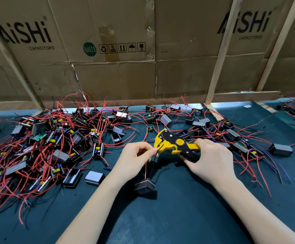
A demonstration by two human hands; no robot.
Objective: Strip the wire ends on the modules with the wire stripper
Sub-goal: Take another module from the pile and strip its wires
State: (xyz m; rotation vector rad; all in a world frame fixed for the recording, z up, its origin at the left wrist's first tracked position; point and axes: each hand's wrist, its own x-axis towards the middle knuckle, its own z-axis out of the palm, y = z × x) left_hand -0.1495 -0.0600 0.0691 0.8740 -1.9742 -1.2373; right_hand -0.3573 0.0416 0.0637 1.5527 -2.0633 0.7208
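Observation:
My right hand (pixel 212 161) grips the handles of a yellow and black wire stripper (pixel 174 142), its jaws pointing left. My left hand (pixel 136 156) pinches the red and black wires (pixel 149 169) of one small black module (pixel 144 186) and holds their ends at the stripper's jaws. That module hangs from its wires just over the dark green table mat (pixel 169 217), between my forearms.
A dense heap of black modules with red wires (pixel 55 143) covers the left and back of the mat. More modules (pixel 240 141) lie scattered at the right. A cardboard wall (pixel 118 50) with wooden slats (pixel 219 55) closes the back.

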